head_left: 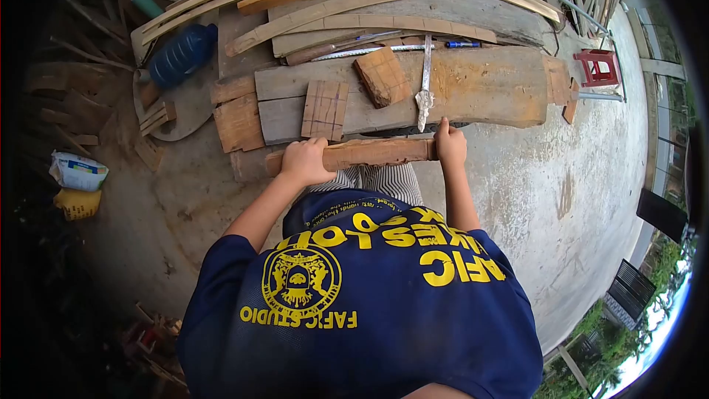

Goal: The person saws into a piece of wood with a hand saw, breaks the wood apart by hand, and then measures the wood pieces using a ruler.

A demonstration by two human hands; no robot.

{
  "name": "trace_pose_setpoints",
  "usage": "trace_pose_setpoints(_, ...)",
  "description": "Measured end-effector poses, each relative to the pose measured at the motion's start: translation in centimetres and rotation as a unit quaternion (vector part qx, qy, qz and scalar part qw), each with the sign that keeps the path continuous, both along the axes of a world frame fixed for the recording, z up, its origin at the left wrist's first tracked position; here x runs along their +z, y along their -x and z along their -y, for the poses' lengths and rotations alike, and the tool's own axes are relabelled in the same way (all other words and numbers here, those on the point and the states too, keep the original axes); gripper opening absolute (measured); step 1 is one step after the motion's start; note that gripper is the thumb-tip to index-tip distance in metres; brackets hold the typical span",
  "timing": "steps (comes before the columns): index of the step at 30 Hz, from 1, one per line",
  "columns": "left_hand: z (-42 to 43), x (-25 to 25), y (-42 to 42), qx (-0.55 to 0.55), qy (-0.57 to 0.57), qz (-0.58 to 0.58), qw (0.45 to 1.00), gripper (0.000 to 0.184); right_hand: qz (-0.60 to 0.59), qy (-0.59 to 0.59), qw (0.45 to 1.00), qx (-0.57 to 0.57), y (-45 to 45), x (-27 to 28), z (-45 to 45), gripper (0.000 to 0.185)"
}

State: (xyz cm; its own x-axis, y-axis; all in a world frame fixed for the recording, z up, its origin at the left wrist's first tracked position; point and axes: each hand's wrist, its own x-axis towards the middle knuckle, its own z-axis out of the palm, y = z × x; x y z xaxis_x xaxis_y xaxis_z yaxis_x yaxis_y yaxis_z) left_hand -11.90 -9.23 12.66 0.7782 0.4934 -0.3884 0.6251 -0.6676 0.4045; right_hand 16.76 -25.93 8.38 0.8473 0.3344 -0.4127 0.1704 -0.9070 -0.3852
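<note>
A rough-edged wooden board (377,153) spans the space in front of my lap, held at both ends. My left hand (307,161) wraps around its left part. At the other end my right hand (451,143) grips it, thumb on top. Just beyond the board is a weathered plank bench (487,85). On it lie a squared wooden block (325,109) with pencil lines and a tilted, rough-edged block (382,77). A machete-like blade (426,66) with a pale wrapped handle points toward me, near my right hand.
Long curved wood strips (325,18) lie across the far side. A blue pen (463,44) and a measuring tape (369,51) rest behind the blocks. A blue water jug (182,56) lies at left; a red stool (598,67) stands at right. Sacks (77,171) sit far left.
</note>
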Motion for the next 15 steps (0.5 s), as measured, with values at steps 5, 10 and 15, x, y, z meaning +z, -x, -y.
trace_pose_setpoints(5,0.7,0.6,-1.4,-0.046,-0.020,0.035,0.998,0.052,-0.134,-0.168,0.962,-0.170,-0.1,-2.5,4.0,0.045)
trace_pose_setpoints(10,0.0,0.5,-3.2,-0.128,-0.045,0.075,0.988,0.047,-0.156,-0.194,0.932,-0.263,2.0,-4.6,7.5,0.039)
trace_pose_setpoints(15,0.0,0.0,-5.5,-0.227,-0.048,0.077,0.970,0.047,-0.142,-0.195,0.919,-0.311,4.7,-6.7,12.0,0.041)
